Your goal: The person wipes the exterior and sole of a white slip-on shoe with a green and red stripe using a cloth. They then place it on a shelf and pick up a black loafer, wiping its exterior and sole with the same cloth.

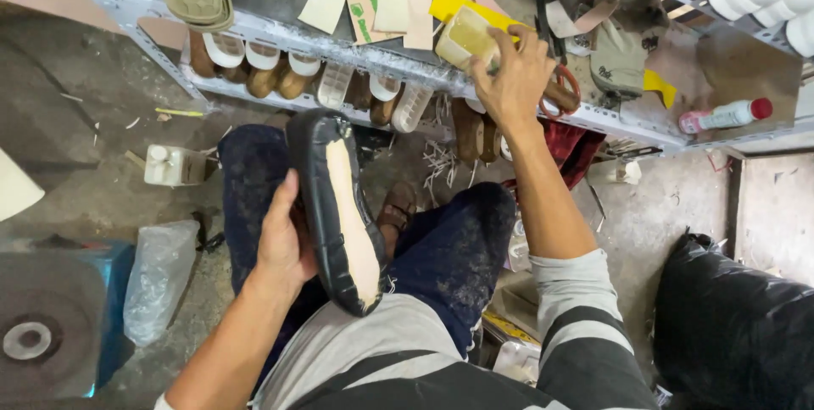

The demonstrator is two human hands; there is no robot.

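Head view: left hand [284, 245] grips the black shoe [339, 206] sole-up so its bottom shows; right hand [509, 79] closes around a small tub [465, 37] on the shelf [356, 54].

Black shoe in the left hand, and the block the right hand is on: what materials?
Black shoe: upper looks like glossy leather or faux leather, shiny and creased at the edge; the pale tan bottom panel looks matte, maybe board or leather. Block under the right hand: translucent yellowish, likely plastic or rubbery; unclear.
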